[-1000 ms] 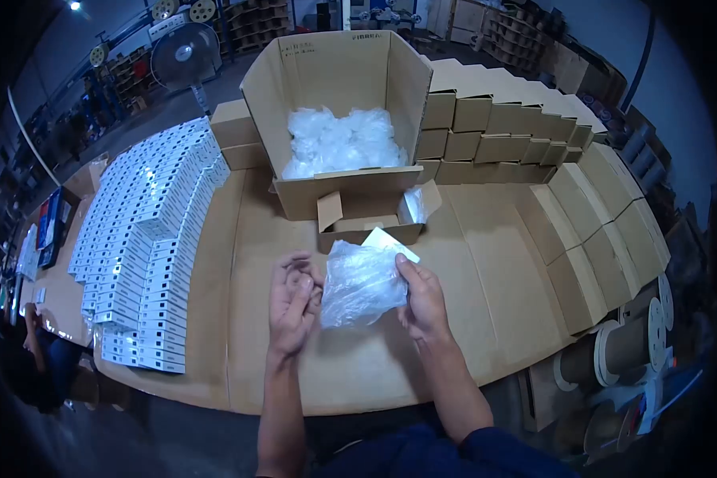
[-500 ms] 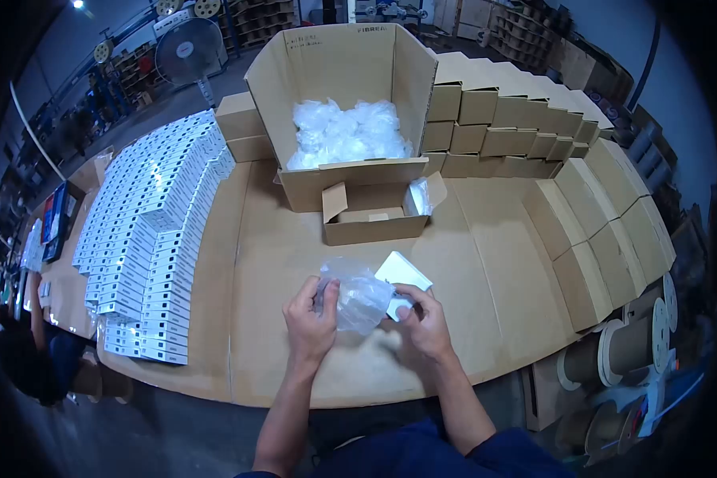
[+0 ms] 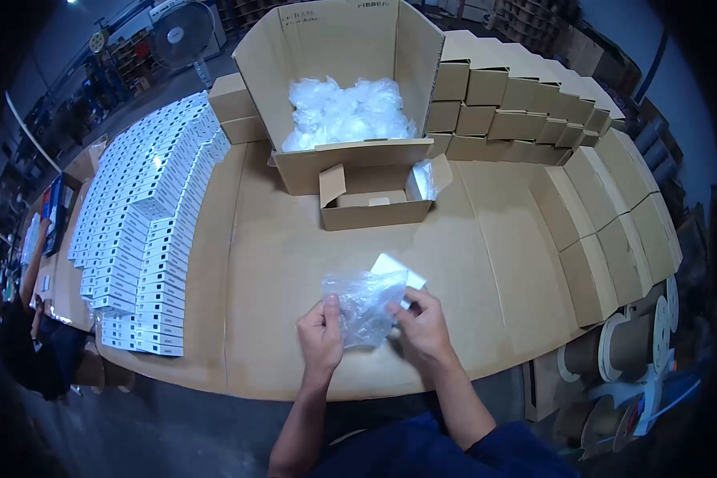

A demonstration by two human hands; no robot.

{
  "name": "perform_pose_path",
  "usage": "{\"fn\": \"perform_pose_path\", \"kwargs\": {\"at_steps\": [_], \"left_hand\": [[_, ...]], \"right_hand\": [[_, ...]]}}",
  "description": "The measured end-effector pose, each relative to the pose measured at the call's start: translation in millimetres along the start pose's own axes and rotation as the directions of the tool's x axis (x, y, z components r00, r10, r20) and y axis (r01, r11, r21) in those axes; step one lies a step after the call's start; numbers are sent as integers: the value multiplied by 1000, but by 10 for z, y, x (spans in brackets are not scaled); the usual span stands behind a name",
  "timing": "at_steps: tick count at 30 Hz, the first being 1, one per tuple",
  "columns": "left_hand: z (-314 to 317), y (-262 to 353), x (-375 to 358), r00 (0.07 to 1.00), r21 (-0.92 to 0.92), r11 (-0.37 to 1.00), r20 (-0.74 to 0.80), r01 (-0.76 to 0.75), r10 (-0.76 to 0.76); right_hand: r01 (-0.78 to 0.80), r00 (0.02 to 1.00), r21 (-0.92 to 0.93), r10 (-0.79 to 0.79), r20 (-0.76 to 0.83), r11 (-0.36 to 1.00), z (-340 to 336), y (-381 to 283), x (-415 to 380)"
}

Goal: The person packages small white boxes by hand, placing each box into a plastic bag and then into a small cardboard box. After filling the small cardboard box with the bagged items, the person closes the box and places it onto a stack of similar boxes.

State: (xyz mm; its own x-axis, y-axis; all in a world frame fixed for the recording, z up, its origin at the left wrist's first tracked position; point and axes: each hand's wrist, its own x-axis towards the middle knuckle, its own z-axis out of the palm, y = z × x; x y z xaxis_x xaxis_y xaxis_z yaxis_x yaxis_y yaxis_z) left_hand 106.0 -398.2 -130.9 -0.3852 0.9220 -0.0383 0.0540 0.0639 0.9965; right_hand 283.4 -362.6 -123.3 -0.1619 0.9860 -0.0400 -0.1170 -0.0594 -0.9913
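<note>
A clear plastic bag (image 3: 362,307) is spread between my two hands, close over the cardboard-covered table. My left hand (image 3: 320,333) pinches its left edge, thumb on top. On the right side, my right hand (image 3: 422,325) grips the bag with thumb and fingers, right beside a small white box (image 3: 392,267). That box is tilted and partly hidden behind the bag and my right fingers. Ahead of my hands stands a small open carton (image 3: 378,215) with a plastic-wrapped white item (image 3: 422,182) at its right end.
Behind the small carton, a large open carton (image 3: 338,36) holds a heap of clear plastic bags (image 3: 346,115). Stacked white boxes (image 3: 155,203) line the left. Brown cartons (image 3: 526,95) are stacked back right, with more (image 3: 605,231) at the right edge. A person (image 3: 28,342) is at far left.
The bag is spread flatter between my hands and covers more of the white box. My right hand has closed on the bag's right side. The whole view has shifted slightly.
</note>
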Motion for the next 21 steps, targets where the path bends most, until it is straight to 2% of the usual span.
{"fn": "perform_pose_path", "kwargs": {"at_steps": [1, 3, 4, 5, 7, 8, 10, 15, 18, 21], "left_hand": [[11, -65, 19, 1000, -45, 999, -25, -15, 14], [54, -204, 74, 997, -135, 990, -74, -47, 37], [28, -210, 97, 989, -94, 992, -125, -88, 76], [-25, -195, 158, 978, -51, 990, -174, -128, 117], [-91, 2, 233, 952, 39, 982, -239, -187, 191], [-128, 93, 220, 890, 210, 910, -221, -357, 399], [-188, 247, 204, 664, 507, 604, -80, -615, 743], [-48, 493, 205, 661, 443, 507, 338, -740, 669], [-51, 367, 251, 658, 428, 502, 425, -751, 621], [-18, 363, 230, 777, 352, 700, 392, -621, 493]], "right_hand": [[-12, 1000, -52, 13, 16, 999, 4, 108, -22], [55, 998, -90, -57, -23, 994, 68, 126, -59], [87, 995, -109, -91, -39, 990, 107, 101, -66], [34, 997, -170, -46, -68, 985, 113, 27, -91], [96, 991, -324, -122, -59, 941, 85, 23, -77], [126, 986, -400, -159, -51, 908, 67, 21, -74], [139, 983, -423, -177, -52, 896, 59, -5, -73], [139, 983, -476, -177, -37, 869, 112, -85, -141], [126, 988, -502, -154, -16, 856, 78, -99, -168], [116, 993, -490, -111, 38, 864, 19, -138, -178]]}}
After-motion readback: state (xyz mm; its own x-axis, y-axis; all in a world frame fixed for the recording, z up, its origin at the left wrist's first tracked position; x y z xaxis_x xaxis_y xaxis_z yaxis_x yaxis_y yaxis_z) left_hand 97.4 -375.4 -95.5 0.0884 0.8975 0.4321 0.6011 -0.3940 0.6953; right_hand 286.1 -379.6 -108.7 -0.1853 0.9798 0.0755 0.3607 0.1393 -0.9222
